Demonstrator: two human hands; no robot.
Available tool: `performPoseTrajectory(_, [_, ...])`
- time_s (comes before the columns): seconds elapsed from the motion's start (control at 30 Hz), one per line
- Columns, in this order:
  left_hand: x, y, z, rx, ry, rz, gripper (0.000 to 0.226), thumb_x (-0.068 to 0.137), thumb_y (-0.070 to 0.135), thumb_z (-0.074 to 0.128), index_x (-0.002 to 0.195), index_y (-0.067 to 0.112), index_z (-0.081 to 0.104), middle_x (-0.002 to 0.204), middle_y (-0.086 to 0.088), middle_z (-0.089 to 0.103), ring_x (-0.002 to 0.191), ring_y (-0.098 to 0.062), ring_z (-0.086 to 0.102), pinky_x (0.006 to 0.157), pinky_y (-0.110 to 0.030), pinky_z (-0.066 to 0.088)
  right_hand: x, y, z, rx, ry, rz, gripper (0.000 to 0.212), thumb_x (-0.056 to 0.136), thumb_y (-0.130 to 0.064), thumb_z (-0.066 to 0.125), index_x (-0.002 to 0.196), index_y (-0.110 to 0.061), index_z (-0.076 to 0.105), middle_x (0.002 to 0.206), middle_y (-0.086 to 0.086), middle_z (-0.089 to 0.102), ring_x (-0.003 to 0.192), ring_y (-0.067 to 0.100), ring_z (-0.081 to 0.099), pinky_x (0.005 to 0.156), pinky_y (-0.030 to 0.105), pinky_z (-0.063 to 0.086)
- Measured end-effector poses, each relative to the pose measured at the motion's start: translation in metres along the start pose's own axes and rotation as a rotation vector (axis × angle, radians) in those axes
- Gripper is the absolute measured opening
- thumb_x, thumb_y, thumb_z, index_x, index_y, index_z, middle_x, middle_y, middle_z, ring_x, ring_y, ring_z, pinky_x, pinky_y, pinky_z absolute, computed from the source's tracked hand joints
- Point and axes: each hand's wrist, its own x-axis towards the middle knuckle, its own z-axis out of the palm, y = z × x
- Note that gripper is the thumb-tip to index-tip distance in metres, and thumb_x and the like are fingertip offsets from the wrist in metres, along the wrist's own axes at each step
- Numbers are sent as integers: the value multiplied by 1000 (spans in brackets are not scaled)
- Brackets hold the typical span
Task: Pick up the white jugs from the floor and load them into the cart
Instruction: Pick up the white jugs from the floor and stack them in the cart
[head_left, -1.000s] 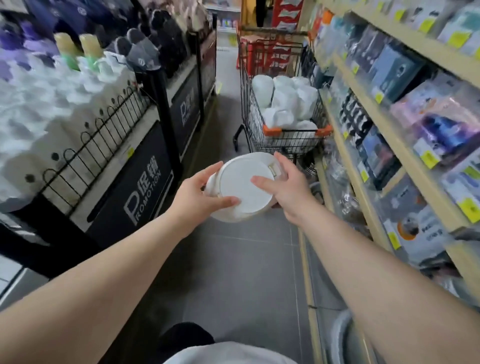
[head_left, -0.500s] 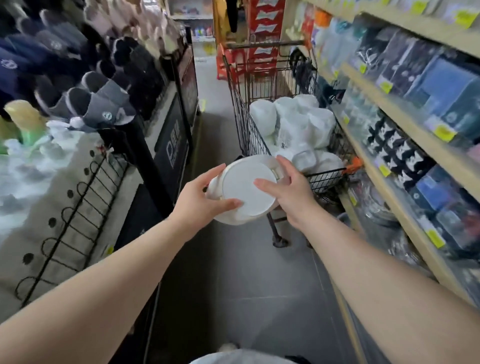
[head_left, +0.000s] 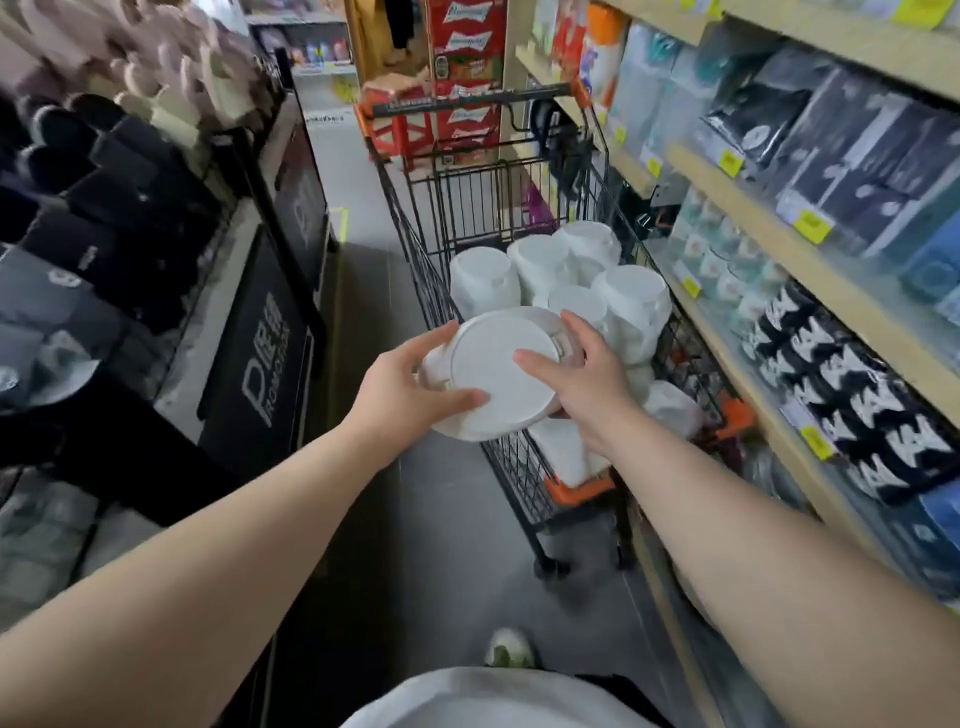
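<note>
I hold a white jug (head_left: 493, 379) with a flat round lid facing me, between both hands, just above the near left corner of the cart (head_left: 415, 249). My left hand (head_left: 405, 389) grips its left side, thumb across the lid's lower edge. On the right side, my right hand (head_left: 582, 384) grips it with the thumb on the lid. The black wire cart with orange corners holds several more white jugs (head_left: 628, 301), piled on their sides.
A shelf (head_left: 779, 218) of packaged goods runs along the right, tight against the cart. On the left stands a black promotion display (head_left: 265, 364) with slippers on top. The grey floor aisle (head_left: 363, 312) runs between them. Red boxes (head_left: 467, 62) stand beyond the cart.
I have walked forward with the jug; the cart is now much closer and the jug sits over its near edge. Both hands keep the same grip.
</note>
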Motion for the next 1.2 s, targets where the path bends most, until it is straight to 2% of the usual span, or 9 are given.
performPoseTrajectory(0.2, [107, -5, 2, 103, -100, -9, 81, 56, 36, 92, 129, 44, 56, 125, 16, 59, 115, -15, 58, 99, -42, 51, 85, 2, 3, -26, 55, 134, 86, 74, -28, 83, 147, -29, 37, 138, -12, 45, 124, 13, 49, 102, 44, 48])
performPoseTrajectory(0.3, [165, -3, 1, 183, -258, 9, 77, 57, 31, 93, 125, 42, 58, 121, 13, 59, 117, -14, 54, 103, -40, 47, 111, 9, 7, 67, 91, 233, 84, 78, -22, 80, 147, -36, 35, 132, -16, 46, 117, 14, 56, 94, 43, 52])
performPoseTrajectory(0.43, [243, 3, 7, 272, -504, 73, 73, 62, 30, 91, 124, 43, 56, 119, 20, 55, 116, -8, 49, 99, -24, 39, 144, 16, 15, 102, 284, 286, 85, 74, -28, 82, 145, -42, 36, 135, -16, 49, 115, 16, 58, 94, 50, 53])
performPoseTrajectory(0.57, [304, 1, 12, 328, -721, 140, 71, 60, 24, 92, 118, 43, 56, 114, 18, 55, 99, -11, 56, 88, -23, 44, 165, 18, 37, 90, 460, 326, 106, 53, -47, 87, 146, -39, 35, 143, -10, 46, 122, 15, 53, 102, 43, 48])
performPoseTrajectory(0.67, [334, -11, 15, 410, -856, 185, 82, 54, 28, 94, 120, 50, 51, 113, 8, 60, 93, -15, 62, 89, -31, 52, 173, 28, 65, 102, 601, 388, 117, 38, -62, 80, 144, -42, 34, 141, -9, 49, 123, 14, 52, 103, 42, 47])
performPoseTrajectory(0.83, [354, -34, 40, 532, -1124, 378, 117, 49, 38, 96, 148, 32, 34, 133, 12, 41, 122, -6, 43, 108, -28, 37, 174, 42, 86, 188, 806, 512, 89, 78, -31, 79, 151, -30, 28, 140, -11, 43, 126, 16, 51, 104, 41, 46])
performPoseTrajectory(0.97, [363, -50, 60, 632, -1167, 405, 115, 51, 38, 95, 149, 32, 34, 136, 2, 42, 126, -14, 43, 110, -33, 34, 177, 59, 93, 173, 839, 647, 92, 83, -37, 73, 154, -32, 16, 156, -7, 30, 129, 24, 50, 92, 35, 49])
performPoseTrajectory(1.07, [369, -54, 66, 666, -1194, 375, 114, 49, 42, 94, 147, 37, 36, 138, 0, 47, 122, -21, 51, 107, -41, 41, 180, 62, 95, 133, 835, 706, 91, 85, -41, 69, 154, -33, 11, 157, -6, 29, 132, 24, 46, 105, 44, 43])
performPoseTrajectory(1.2, [371, -44, 67, 794, -1235, 425, 111, 60, 35, 90, 152, 33, 27, 143, -4, 47, 130, -24, 45, 109, -34, 35, 174, 49, 85, -116, 689, 727, 77, 90, -39, 64, 153, -22, 22, 151, -2, 39, 131, 24, 44, 96, 33, 43])
